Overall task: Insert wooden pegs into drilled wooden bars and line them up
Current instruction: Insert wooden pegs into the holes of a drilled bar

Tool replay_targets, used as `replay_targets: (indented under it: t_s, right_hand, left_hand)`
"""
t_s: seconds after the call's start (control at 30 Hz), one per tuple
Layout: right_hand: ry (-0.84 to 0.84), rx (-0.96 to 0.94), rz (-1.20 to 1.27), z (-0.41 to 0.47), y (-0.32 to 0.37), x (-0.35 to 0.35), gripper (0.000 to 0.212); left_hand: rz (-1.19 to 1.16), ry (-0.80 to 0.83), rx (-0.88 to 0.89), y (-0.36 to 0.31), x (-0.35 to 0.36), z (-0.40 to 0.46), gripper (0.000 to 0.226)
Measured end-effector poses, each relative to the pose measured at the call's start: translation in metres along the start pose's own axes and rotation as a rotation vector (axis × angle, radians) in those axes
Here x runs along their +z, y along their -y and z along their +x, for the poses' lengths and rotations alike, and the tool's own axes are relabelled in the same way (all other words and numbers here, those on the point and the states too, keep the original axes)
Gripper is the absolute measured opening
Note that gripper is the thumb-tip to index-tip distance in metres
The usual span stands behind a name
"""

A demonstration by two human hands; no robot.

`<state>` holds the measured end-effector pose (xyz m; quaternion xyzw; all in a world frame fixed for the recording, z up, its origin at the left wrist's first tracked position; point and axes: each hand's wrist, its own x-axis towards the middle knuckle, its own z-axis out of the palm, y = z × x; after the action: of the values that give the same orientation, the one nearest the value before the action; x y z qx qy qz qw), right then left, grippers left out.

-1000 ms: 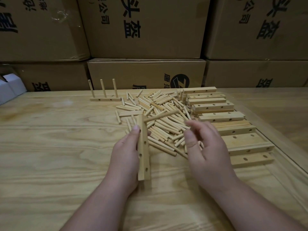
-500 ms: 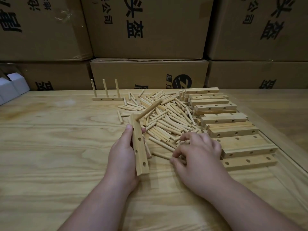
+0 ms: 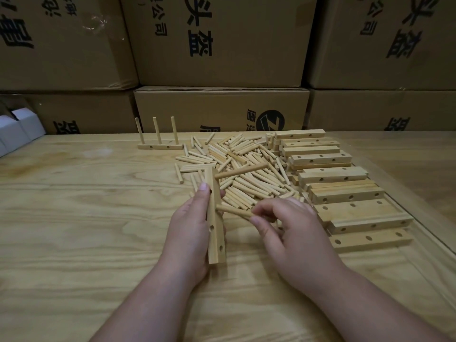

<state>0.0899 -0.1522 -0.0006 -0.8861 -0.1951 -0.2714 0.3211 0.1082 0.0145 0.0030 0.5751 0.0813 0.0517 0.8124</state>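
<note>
The left hand (image 3: pixel 190 225) grips a drilled wooden bar (image 3: pixel 214 218) held on end over the surface (image 3: pixel 74 218), with 1 peg (image 3: pixel 240 171) already seated in its far hole and sticking out to the right. The right hand (image 3: pixel 283 225) pinches a 2nd peg (image 3: pixel 233 211), its tip right at the bar's middle hole, so this looks like the 2nd insertion on this bar. Next, that peg needs pushing in squarely, then a 3rd for the near hole (image 3: pixel 220 248). The loose pegs (image 3: pixel 246 169) lie just beyond, undrilled-side bars (image 3: pixel 345 193) stacked on the right, and 1 finished 3-peg bar (image 3: pixel 160 146) stands far left.
</note>
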Motion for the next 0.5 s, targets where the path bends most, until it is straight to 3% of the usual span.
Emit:
replay_targets:
  t_s: [0.5]
  right_hand:
    - [-0.061, -0.087, 0.162, 0.0010, -0.0056, -0.0011, 0.014]
  left_hand:
    - [0.154, 0.039, 0.073, 0.0022, 0.0001, -0.0027, 0.041]
